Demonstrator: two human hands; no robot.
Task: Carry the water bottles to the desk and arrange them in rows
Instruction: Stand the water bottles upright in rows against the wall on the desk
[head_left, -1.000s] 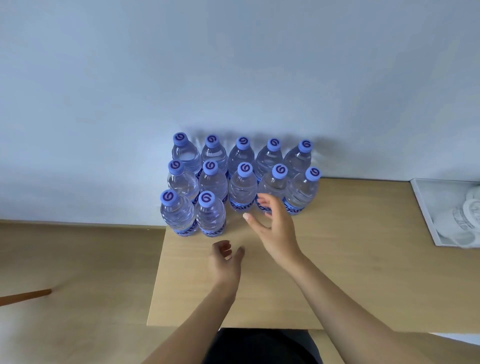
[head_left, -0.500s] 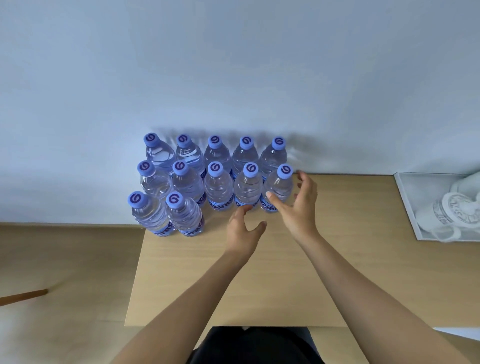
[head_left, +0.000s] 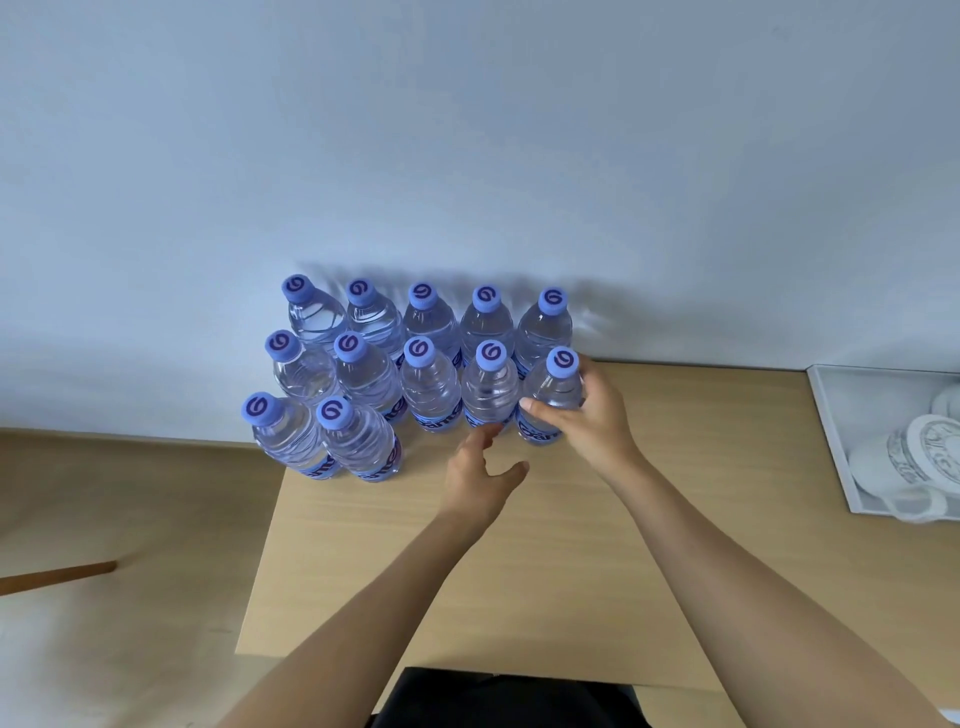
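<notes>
Water bottles (head_left: 431, 384), twelve upright on the surface (head_left: 519, 561) against the wall: two full rows of five, front row only two. Right hand (head_left: 592, 421) grips the middle row's rightmost bottle (head_left: 553, 397); left hand (head_left: 480, 480) hovers, fingers relaxed, holding nothing. Front row apparently unfinished.

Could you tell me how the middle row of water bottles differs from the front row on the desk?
The middle row holds five bottles; the front row holds two. The right hand grips the middle row's rightmost bottle; nothing touches the front row. Both rows stand upright with blue caps.
</notes>
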